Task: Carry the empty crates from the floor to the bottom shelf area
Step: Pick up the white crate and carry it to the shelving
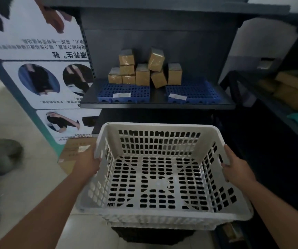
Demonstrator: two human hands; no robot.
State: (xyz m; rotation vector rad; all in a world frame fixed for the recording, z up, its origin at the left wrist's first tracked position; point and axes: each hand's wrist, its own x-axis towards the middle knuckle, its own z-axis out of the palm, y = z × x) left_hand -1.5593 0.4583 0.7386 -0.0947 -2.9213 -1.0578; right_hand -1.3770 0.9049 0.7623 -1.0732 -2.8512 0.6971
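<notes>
Progress looks like mid-carry: 1 white perforated plastic crate (160, 174), empty, is up off the floor and held out in front of the dark metal shelving unit (162, 51), not yet set down. The left hand (89, 163) is clamped on the crate's left rim, fingers curled over the edge; the right hand (236, 168) is clamped on the right rim beside the handle slot. The crate tilts a little, its far wall toward the shelves. The bottom shelf area (162, 116), the dark gap under the middle shelf, lies just beyond that far wall, so what seems left is to lower the crate and push it in. Under the crate's near edge a dark woven basket-like thing (151, 235) shows; whether it is another crate to move I cannot tell, nor how many are already placed.

On the middle shelf, 2 blue perforated plastic mats (125, 92) carry a cluster of small tan cardboard boxes (144, 71). A printed poster board (42, 76) leans upside down at the shelving's left side, with a flat brown carton (76, 150) at its foot. The pale tiled floor (28, 177) is lit on the left; the right side of the room is dim, with more tan boxes (291, 85) on a neighbouring rack
</notes>
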